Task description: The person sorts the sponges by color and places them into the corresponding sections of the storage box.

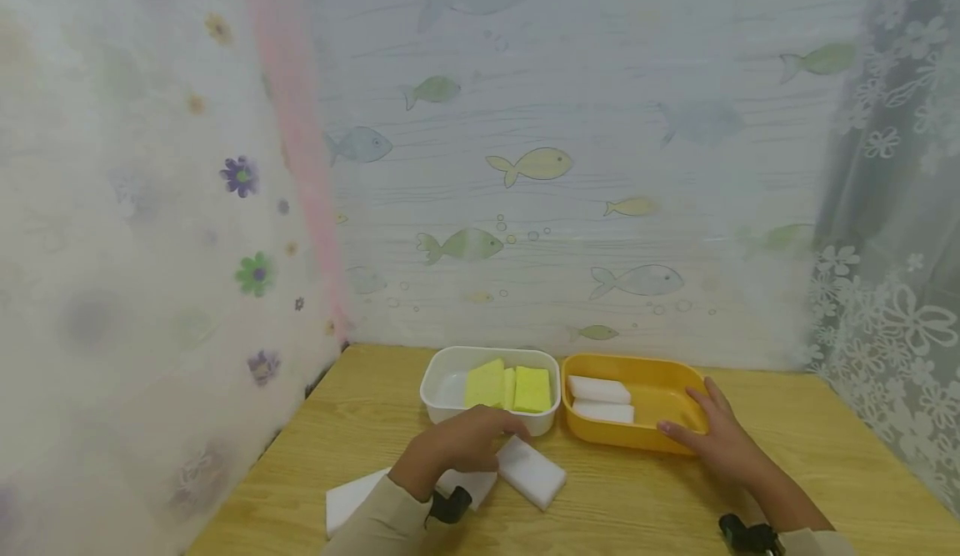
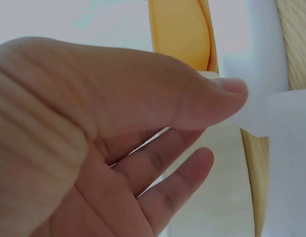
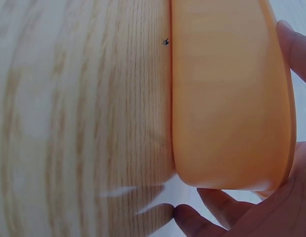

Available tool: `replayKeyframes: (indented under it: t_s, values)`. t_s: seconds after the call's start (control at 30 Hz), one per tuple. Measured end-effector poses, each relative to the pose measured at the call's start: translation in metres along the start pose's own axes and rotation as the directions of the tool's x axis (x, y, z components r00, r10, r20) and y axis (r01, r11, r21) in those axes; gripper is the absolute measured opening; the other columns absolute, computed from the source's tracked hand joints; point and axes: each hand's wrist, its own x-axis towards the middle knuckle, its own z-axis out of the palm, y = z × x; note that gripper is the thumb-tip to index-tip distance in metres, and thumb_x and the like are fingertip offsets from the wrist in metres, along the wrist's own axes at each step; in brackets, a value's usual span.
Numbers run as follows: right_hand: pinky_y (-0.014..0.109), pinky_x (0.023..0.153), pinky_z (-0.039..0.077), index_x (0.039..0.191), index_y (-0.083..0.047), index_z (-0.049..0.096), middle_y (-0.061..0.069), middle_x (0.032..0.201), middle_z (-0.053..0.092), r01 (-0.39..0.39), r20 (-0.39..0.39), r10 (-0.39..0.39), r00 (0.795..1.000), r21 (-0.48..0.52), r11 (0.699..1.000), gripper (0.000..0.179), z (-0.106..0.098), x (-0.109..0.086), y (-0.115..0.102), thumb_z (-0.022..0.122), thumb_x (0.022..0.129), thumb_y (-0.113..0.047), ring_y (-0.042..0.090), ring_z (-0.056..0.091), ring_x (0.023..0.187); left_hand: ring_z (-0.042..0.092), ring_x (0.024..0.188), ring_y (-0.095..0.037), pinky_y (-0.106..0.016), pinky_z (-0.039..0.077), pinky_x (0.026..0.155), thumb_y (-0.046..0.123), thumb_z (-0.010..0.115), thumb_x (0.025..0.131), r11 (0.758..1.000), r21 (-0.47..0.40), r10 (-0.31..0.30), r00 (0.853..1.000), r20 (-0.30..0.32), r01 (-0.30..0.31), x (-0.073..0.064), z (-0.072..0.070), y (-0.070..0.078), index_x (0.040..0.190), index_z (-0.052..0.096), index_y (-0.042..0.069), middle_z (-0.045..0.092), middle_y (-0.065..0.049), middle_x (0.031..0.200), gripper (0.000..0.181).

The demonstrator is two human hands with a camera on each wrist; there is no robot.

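In the head view, my left hand (image 1: 468,442) reaches over the table with its fingers bent loosely downward. Its fingertips are beside a white sponge block (image 1: 531,473); nothing shows between thumb and fingers in the left wrist view. Another white block (image 1: 471,483) lies partly under this hand. My right hand (image 1: 723,443) holds the right end of an orange-yellow plastic bin (image 1: 622,435), thumb on the front rim and some fingers outside the end wall. Two white blocks (image 1: 602,411) lie in that bin. Left of it, a white bin (image 1: 442,413) contains several yellow sponges (image 1: 486,383).
A further white block (image 1: 352,502) lies at the table's front left, partly covered by the left sleeve. Both bins stand side by side near the back of the wooden table (image 1: 637,506). Behind hangs a fish-print curtain (image 1: 555,231), with a flowered one (image 1: 165,289) on the left.
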Motion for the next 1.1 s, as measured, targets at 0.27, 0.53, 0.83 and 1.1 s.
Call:
replayKeyframes:
  t_s: [0.27,0.53,0.83,1.1]
  values:
    - [0.084,0.106,0.018,0.16,0.011,0.016,0.037,0.165,-0.016,-0.004,0.004,0.004,1.0,0.003,1.0,0.099,0.0,-0.001,-0.001,0.068,0.099,-0.047,0.066,-0.002,0.148,0.059,0.104,-0.002,-0.024,0.051,0.095,-0.003,0.088,0.075,0.999,0.001,-0.044,0.999,0.028,0.044,0.004,0.01,-0.006,0.124,0.072,0.028,0.068,0.016,0.12,0.06]
    - [0.084,0.106,0.018,0.159,0.011,0.017,0.036,0.165,-0.016,0.004,-0.006,-0.004,1.0,0.001,1.0,0.1,0.0,0.0,0.0,0.068,0.098,-0.048,0.067,0.0,0.147,0.063,0.104,0.0,-0.022,0.053,0.092,0.001,0.094,0.066,0.999,-0.041,-0.012,1.0,0.017,0.013,0.009,0.017,-0.009,0.124,0.073,0.021,0.07,0.016,0.116,0.065]
    - [0.084,0.106,0.018,0.159,0.012,0.018,0.037,0.165,-0.015,-0.002,-0.007,0.002,1.0,-0.015,1.0,0.099,0.0,0.0,0.0,0.068,0.098,-0.047,0.067,0.0,0.147,0.063,0.096,0.0,-0.019,0.053,0.084,0.016,0.095,0.073,0.998,-0.063,0.001,1.0,0.027,0.001,0.009,0.014,-0.004,0.127,0.071,0.018,0.07,0.014,0.112,0.059]
    - [0.085,0.104,0.02,0.16,0.011,0.016,0.036,0.165,-0.018,0.001,0.013,-0.001,1.0,-0.007,1.0,0.098,-0.001,-0.001,-0.002,0.066,0.099,-0.047,0.068,0.0,0.146,0.064,0.093,0.002,-0.017,0.053,0.081,0.022,0.092,0.08,0.991,-0.137,0.01,1.0,0.008,-0.009,0.01,0.012,-0.003,0.127,0.07,0.02,0.069,0.014,0.11,0.052]
